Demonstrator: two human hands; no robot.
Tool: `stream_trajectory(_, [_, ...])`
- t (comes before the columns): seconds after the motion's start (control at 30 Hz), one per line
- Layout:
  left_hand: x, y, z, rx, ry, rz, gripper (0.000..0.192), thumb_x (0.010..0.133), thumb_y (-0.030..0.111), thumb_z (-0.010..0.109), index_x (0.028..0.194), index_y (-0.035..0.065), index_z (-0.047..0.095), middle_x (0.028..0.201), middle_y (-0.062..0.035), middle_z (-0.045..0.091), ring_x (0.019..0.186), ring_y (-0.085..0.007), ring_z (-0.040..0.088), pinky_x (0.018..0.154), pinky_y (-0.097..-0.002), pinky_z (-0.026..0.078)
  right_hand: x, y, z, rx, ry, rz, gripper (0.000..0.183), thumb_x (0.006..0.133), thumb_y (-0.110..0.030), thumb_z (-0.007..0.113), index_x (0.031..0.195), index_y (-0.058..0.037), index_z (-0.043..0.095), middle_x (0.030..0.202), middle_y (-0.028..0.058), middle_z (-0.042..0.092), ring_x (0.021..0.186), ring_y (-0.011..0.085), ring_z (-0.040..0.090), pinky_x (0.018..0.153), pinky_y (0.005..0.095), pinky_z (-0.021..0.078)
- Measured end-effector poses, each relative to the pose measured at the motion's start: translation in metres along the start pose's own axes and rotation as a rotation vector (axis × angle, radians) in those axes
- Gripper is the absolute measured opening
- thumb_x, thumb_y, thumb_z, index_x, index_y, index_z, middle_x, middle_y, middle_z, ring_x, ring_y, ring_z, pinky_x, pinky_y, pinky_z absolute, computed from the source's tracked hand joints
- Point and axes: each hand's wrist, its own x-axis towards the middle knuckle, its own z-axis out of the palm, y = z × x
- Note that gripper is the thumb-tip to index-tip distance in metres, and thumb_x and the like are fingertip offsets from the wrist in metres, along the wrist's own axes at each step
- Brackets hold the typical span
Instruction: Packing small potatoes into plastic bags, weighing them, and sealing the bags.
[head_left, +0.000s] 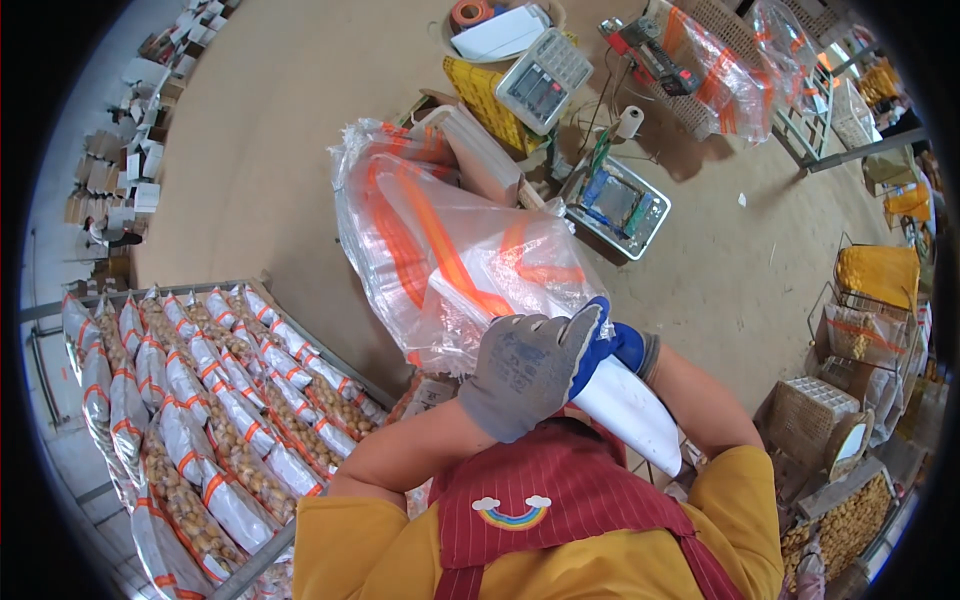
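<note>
My left hand (525, 371), in a grey and blue work glove, is closed on a gathered part of a white sheet and clear plastic. My right hand (630, 349), gloved the same way and partly hidden behind the left, grips the same bundle. The white sheet (630, 412) sticks out below my hands towards my apron. Beyond them spreads a large clear plastic bag (450, 232) with orange stripes, white sheeting showing through it. Its far end lies against a stack of flattened brown bags or card (480, 154).
At the left, a metal rack (262, 559) holds many filled striped bags (225, 397). Ahead stand a yellow crate (480, 97), a scale (544, 82), a thread cone (630, 120) and a metal tray (645, 225). Baskets (802, 412) and more bags line the right.
</note>
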Motion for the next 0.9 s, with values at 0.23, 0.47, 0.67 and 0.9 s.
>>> stream_trajectory(0.23, [0.005,0.057,0.016,0.08,0.004,0.079,0.042,0.084,0.033,0.064,0.114,0.0041,0.061,0.094,-0.0163,0.067,0.066,-0.024,0.067,0.059,-0.036,0.051,-0.131,-0.008,-0.042,-0.074,0.27,-0.355,0.056,0.08,-0.01,0.062,0.13,0.0085,0.045,0.112,0.0239,0.063,0.092,0.034,0.068,0.083,0.0438,0.0561])
stream_trajectory(0.47, [0.051,0.162,0.087,-0.439,-0.296,0.364,0.044,0.092,0.03,0.051,0.131,0.0098,0.05,0.076,-0.0157,0.066,0.065,-0.0337,0.064,0.063,-0.0457,0.05,-0.263,0.086,-0.035,-0.03,0.13,-0.974,0.059,0.073,-0.013,0.063,0.125,0.0092,0.047,0.112,0.0239,0.061,0.098,0.0334,0.065,0.089,0.0403,0.0528])
stream_trajectory(0.67, [0.069,0.181,0.175,-0.468,-0.596,0.427,0.047,0.093,0.023,0.05,0.139,0.0127,0.045,0.1,-0.0159,0.067,0.078,-0.0319,0.065,0.071,-0.0376,0.05,-0.276,0.131,-0.078,0.137,0.288,-0.84,0.046,0.072,-0.012,0.059,0.113,0.0078,0.055,0.106,0.0197,0.064,0.103,0.0313,0.062,0.091,0.041,0.0499])
stream_trajectory(0.9, [0.133,0.182,0.235,-0.187,-0.415,0.626,0.048,0.088,0.022,0.053,0.135,0.0163,0.049,0.078,-0.0128,0.067,0.066,-0.0271,0.067,0.062,-0.0411,0.051,-0.293,0.094,-0.12,0.367,-0.011,-1.018,0.028,0.078,-0.002,0.056,0.106,-0.0032,0.056,0.099,0.0066,0.057,0.098,0.0171,0.056,0.097,0.0312,0.0432])
